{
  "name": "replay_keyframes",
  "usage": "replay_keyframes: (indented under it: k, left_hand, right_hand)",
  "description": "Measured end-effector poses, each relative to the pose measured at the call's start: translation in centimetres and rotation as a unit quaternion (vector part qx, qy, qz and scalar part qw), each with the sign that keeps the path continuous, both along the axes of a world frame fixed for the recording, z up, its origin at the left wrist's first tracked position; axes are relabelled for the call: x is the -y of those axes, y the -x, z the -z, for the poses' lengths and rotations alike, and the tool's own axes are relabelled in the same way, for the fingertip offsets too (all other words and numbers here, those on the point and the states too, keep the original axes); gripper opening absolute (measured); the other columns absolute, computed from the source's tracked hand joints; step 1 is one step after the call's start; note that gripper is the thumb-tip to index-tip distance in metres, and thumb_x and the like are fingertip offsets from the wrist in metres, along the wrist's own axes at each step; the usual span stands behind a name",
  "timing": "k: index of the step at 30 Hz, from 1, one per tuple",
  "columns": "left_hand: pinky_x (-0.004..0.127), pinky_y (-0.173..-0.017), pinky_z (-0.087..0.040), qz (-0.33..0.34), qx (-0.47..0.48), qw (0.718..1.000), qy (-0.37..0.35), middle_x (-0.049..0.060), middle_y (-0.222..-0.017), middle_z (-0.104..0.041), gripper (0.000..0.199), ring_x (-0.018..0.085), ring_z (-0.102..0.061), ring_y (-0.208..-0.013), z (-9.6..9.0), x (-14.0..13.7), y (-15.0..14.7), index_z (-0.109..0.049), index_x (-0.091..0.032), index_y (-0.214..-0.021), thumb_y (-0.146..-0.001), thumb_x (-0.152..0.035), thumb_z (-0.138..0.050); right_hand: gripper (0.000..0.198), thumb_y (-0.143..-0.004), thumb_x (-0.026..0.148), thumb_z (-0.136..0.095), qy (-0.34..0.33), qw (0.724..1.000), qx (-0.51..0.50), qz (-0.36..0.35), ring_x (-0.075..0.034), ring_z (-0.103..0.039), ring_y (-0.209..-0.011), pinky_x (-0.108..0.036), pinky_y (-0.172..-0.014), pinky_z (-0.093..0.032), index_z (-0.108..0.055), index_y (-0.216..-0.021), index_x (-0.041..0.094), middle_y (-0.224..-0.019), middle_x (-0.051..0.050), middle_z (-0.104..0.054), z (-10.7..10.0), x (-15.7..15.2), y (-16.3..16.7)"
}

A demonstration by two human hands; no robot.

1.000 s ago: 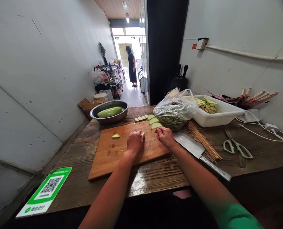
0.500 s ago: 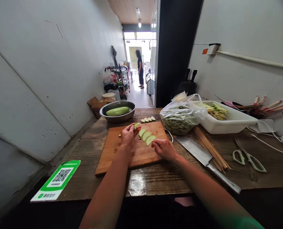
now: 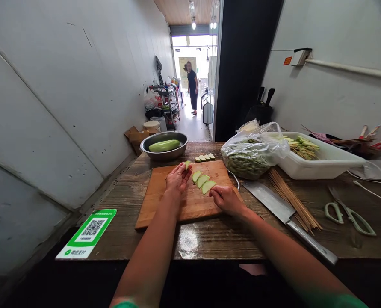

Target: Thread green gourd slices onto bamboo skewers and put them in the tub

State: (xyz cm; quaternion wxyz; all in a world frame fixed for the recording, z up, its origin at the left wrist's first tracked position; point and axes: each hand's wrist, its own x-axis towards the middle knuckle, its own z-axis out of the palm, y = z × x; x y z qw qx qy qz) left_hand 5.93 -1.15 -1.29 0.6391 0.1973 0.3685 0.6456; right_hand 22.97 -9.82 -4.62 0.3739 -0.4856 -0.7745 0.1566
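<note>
This looks like the preparation corner of a small food shop: the wooden desk [image 3: 122,192] carries a cutting board [image 3: 160,201], a cleaver [image 3: 269,202], a bundle of thin sticks [image 3: 293,197] and a white tub [image 3: 325,169] of cut vegetables [image 3: 302,147]. A green-bordered card [image 3: 89,233] with a QR code (a payment sign, by its lettering) lies there too, and a narrow passage [image 3: 193,128] leads to a bright entrance [image 3: 204,64].

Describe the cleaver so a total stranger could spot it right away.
On the dark wooden table, find the cutting board. Just right of it, alongside a bundle of thin sticks, lies the cleaver. Its broad, flat metal blade sets it apart from the scissors farther right, which have pale green handles.
</note>
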Motion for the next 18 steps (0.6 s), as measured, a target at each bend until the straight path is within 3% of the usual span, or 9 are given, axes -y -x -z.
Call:
replay_keyframes:
  k: [13, 18]
  left_hand:
    - [0.025, -0.063, -0.052, 0.005, -0.012, 1.0, -0.005, 0.005, -0.068, -0.066, 0.01, 0.013, -0.064, -0.064, 0.1, -0.1, -0.1, -0.06, -0.011, -0.08, -0.075, -0.003, -0.054]
    - [0.024, -0.063, -0.051, -0.025, -0.052, 0.998, -0.026, 0.005, -0.066, -0.065, 0.009, 0.011, -0.062, -0.06, 0.2, -0.2, -0.1, -0.062, -0.01, -0.079, -0.073, -0.004, -0.057]
  right_hand:
    - [0.023, -0.079, 0.017, -0.042, 0.015, 1.0, -0.011, 0.002, -0.01, -0.048, -0.049, -0.02, -0.049, -0.03, -0.06, -0.066, 0.017, -0.055, 0.0, -0.057, -0.8, 0.5, 0.1]
    - [0.023, -0.08, 0.016, -0.042, 0.023, 1.0, -0.008, 0.008, -0.01, -0.047, -0.048, -0.02, -0.049, -0.03, -0.061, -0.067, 0.017, -0.055, 0.001, -0.058, -1.0, 0.6, 0.1]
